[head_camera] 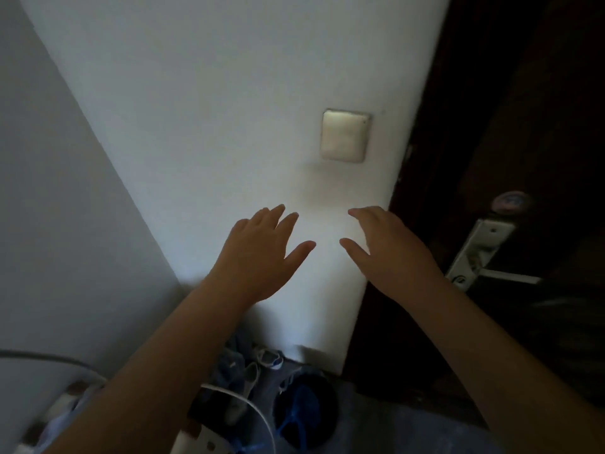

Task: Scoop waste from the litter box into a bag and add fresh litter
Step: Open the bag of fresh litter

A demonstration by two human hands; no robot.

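Observation:
My left hand (258, 253) and my right hand (389, 253) are stretched out side by side in front of a white wall (212, 109), palms facing away, fingers spread, nothing in either. No litter box, scoop or litter is visible. On the floor below, a dark round bin (306, 411) holds a blue bag (301, 407).
A pale switch plate (344, 136) sits on the wall above my hands. A dark door (523, 109) with a metal handle (491, 257) stands at the right. Shoes (262, 362) and a white cable (255, 411) lie on the floor near the bin. The room is dim.

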